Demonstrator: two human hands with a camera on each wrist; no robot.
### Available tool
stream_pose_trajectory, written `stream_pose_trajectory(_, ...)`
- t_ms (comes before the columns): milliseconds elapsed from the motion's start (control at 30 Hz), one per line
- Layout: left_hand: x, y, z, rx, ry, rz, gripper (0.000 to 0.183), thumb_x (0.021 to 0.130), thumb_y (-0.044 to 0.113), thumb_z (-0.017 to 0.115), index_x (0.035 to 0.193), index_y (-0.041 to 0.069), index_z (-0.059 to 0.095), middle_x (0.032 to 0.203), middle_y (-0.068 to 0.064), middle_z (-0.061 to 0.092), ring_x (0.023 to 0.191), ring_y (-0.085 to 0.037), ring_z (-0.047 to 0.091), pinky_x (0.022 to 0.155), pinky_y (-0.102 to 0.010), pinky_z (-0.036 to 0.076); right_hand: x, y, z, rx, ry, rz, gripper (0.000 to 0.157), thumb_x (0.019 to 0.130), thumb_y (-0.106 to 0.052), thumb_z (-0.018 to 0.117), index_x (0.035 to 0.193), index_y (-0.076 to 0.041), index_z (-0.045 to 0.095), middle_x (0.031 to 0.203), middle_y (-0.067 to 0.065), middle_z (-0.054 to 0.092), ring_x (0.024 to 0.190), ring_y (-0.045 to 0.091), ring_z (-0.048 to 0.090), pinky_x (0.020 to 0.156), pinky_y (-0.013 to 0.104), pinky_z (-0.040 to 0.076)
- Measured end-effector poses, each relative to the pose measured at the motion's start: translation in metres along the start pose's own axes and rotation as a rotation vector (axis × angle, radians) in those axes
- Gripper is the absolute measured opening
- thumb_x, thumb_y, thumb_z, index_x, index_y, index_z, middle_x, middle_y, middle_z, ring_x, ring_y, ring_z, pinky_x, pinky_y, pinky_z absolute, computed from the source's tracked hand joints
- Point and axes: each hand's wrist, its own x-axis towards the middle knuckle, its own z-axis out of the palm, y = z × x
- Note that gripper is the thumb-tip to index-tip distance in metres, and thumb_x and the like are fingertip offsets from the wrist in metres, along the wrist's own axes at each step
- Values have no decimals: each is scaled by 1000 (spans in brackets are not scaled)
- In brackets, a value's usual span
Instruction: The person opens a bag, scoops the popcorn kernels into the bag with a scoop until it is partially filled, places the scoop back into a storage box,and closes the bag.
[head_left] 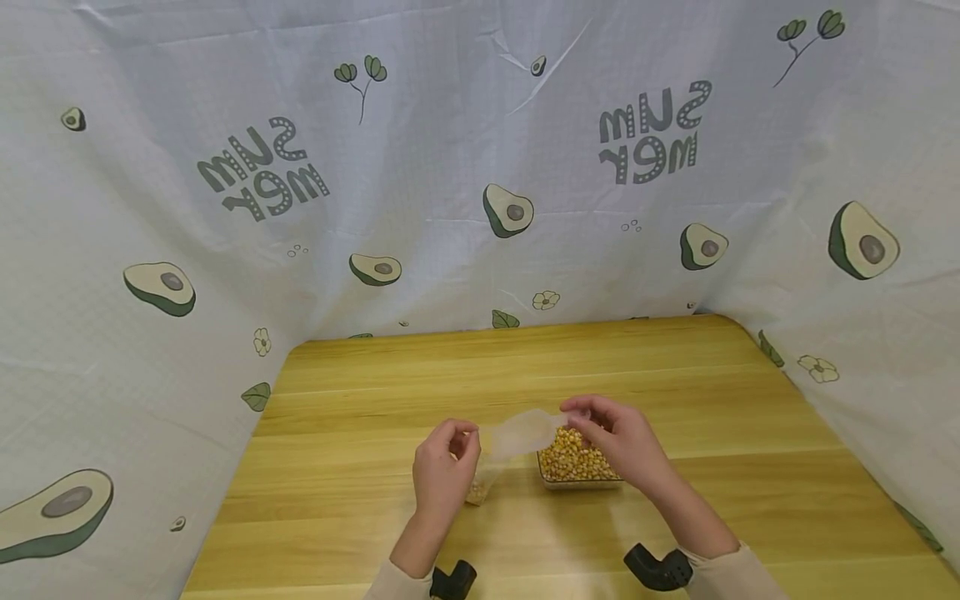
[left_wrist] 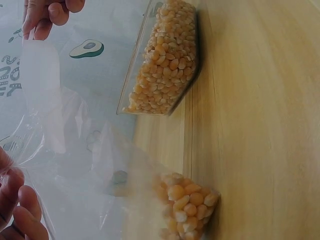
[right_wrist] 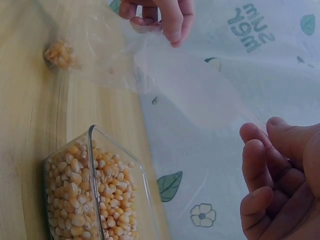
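My left hand (head_left: 444, 467) pinches the upper edge of a clear plastic bag (left_wrist: 107, 185). Corn kernels (left_wrist: 192, 207) fill the bag's bottom corner, down by the tabletop. With thumb and fingertips, my right hand (head_left: 618, 437) holds the thin handle of a translucent white scoop (head_left: 525, 433). The scoop's broad end points left and overlaps the bag's mouth in the left wrist view; no kernels show on it. Below my right hand stands a clear rectangular container (head_left: 581, 484) of yellow corn kernels (head_left: 573, 457), partly hidden by that hand in the head view.
The wooden table (head_left: 360, 517) extends around the bag and container. A pale curtain (head_left: 435, 167) printed with avocados hangs behind it and along both sides. Black wrist mounts (head_left: 660, 569) sit below both hands.
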Motion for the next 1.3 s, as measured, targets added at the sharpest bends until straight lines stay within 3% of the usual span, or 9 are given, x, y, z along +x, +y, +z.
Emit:
stream_pose_trajectory(167,0,0,0,1,-2,-10,7,86,6,72,84,13,73,61,6,59,55,1,51,47,-17,41,0,0,1,-22,0,-22,19,99,-12,61,114,-4,69,81,4,60,64,6,53,54,24,46)
stream_pose_trajectory(667,2,-2,-1,-3,11,7,7,86,6,72,85,12,74,62,6,61,56,0,54,48,-17,42,-5,11,-2,33,37,-37,18,99,-9,60,113,-2,69,93,13,70,68,9,59,57,25,50)
stream_pose_trajectory(1033,3,-3,-2,13,20,26,6,85,6,72,85,12,74,62,6,62,56,-1,55,50,-17,44,-18,30,-38,18,105,6,23,100,-14,60,118,-2,67,88,-16,70,66,16,59,53,28,46)
stream_pose_trajectory(1200,3,-4,-3,16,10,27,6,86,6,71,86,12,74,62,6,62,56,0,55,49,-17,43,-23,36,-47,8,114,38,24,101,-14,59,119,-1,66,88,-17,70,67,16,58,57,26,48)
stream_pose_trajectory(1300,3,-4,-3,19,10,24,7,86,6,71,86,12,74,62,6,62,56,0,54,49,-17,43,-24,39,-49,-6,115,55,25,101,-15,58,120,-1,66,90,-11,72,68,16,59,59,26,49)
